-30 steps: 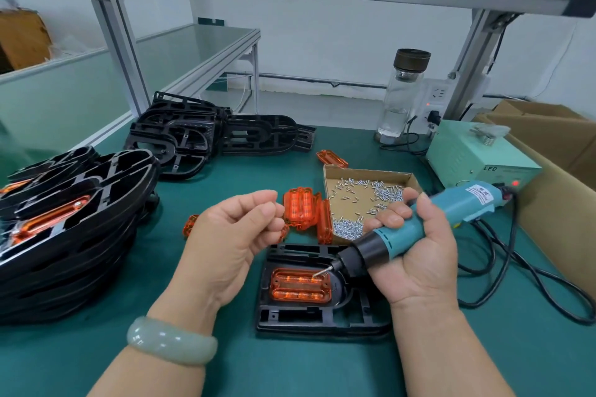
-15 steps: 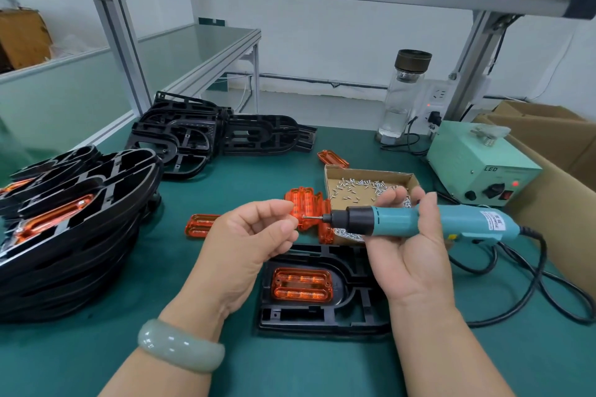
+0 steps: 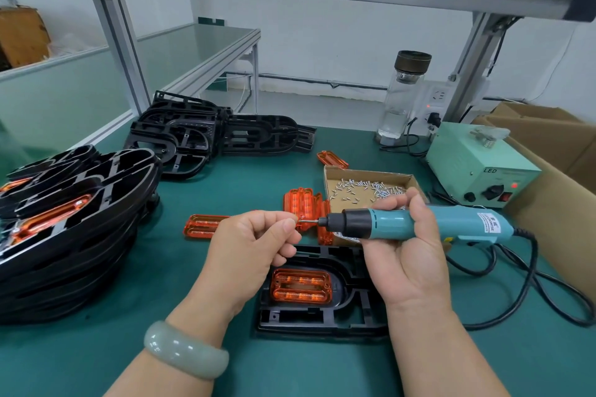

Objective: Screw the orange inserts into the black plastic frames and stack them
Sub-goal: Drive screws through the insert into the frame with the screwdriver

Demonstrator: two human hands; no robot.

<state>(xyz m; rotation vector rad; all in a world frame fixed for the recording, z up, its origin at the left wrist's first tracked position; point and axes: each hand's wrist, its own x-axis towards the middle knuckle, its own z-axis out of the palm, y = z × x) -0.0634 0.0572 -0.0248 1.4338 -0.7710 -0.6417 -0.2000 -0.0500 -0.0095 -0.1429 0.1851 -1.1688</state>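
Observation:
A black plastic frame (image 3: 322,319) lies on the green mat in front of me with an orange insert (image 3: 301,286) seated in it. My right hand (image 3: 406,255) grips a teal electric screwdriver (image 3: 416,223) held level above the frame, bit pointing left. My left hand (image 3: 254,245) pinches a small screw at the bit's tip. Loose orange inserts (image 3: 303,205) lie behind the hands, another orange insert (image 3: 201,225) to the left. A tall stack of finished frames (image 3: 71,222) stands at the left.
A cardboard tray of screws (image 3: 367,185) sits behind the screwdriver. Bare black frames (image 3: 206,135) are piled at the back. A green power unit (image 3: 477,171), a glass bottle (image 3: 403,97), a cardboard box (image 3: 554,151) and the tool's black cable (image 3: 516,293) occupy the right.
My right hand lifted the screwdriver from the insert in the frame and turned it level. My left hand came to the bit's tip with a screw.

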